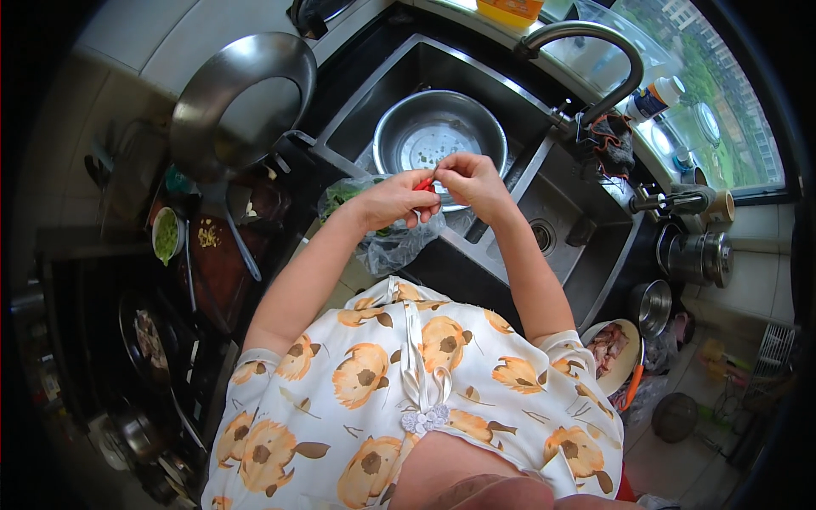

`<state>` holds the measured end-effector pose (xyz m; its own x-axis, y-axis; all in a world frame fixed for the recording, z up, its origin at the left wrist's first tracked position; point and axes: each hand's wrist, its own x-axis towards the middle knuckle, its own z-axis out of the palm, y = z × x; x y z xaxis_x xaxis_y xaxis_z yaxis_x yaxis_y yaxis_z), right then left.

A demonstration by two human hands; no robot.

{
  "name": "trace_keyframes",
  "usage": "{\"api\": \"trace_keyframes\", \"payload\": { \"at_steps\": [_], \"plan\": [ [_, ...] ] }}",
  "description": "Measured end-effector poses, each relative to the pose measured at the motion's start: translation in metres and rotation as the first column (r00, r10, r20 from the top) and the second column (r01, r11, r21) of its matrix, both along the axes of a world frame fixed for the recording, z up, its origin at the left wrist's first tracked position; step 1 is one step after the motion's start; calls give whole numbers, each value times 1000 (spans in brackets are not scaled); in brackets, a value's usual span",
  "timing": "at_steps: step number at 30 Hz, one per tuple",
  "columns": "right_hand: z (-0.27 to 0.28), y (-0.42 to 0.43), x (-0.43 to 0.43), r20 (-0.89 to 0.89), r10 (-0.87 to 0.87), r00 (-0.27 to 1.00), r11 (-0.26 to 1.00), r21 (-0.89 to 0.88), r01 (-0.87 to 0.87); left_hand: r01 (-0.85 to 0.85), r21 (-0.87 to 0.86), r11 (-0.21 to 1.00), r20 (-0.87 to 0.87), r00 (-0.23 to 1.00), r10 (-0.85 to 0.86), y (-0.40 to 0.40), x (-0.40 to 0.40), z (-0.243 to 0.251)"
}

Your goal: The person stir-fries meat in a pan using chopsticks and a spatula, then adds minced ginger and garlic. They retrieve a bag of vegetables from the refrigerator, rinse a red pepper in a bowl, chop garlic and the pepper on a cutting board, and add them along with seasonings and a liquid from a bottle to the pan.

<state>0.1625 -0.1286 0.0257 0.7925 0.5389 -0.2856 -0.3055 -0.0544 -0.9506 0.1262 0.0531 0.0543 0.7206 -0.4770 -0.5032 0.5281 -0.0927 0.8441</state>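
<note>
Above the near rim of a stainless steel basin (389, 131), my left hand (398, 201) holds what looks like a red chili pepper (423, 184). My right hand (470, 185) meets it from the other side, thumb and forefinger pinched at the pepper's dark stem end. Part of the pepper is hidden by the fingers. Small green bits lie on the wet floor of the basin, which sits in the left bowl of a steel double sink (440, 54). Under my left hand, a clear plastic bag (389, 248) with leafy greens rests at the sink's front edge.
A wok (191, 121) leans at the back left. A brown cutting board (213, 280) bears chopped yellow bits, a knife (239, 245) and a bowl of chopped greens (167, 234). A pan (131, 338) of food is at left. A faucet (628, 51) arches over the sink; raw meat (609, 347) sits right.
</note>
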Motion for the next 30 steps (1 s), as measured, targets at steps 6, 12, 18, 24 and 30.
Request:
{"api": "trace_keyframes", "payload": {
  "at_steps": [6,12,18,24,30],
  "plan": [
    [0,-10,-1,154,-70,986,997,-12,73,-57,-70,996,-55,997,53,8,-1,-8],
    [3,-10,8,329,110,938,986,-152,-62,-25,-3,1000,-176,984,24,8,3,3],
    [19,-12,16,588,341,733,930,-324,-173,-12,-56,998,-247,969,-2,14,7,4],
    [13,-14,6,133,136,982,990,-43,-131,-179,-162,970,-145,977,157,5,4,-1],
    [-15,1,-10,44,-215,976,935,297,193,-432,-165,887,-42,901,431,-19,2,-6]
  ]
}}
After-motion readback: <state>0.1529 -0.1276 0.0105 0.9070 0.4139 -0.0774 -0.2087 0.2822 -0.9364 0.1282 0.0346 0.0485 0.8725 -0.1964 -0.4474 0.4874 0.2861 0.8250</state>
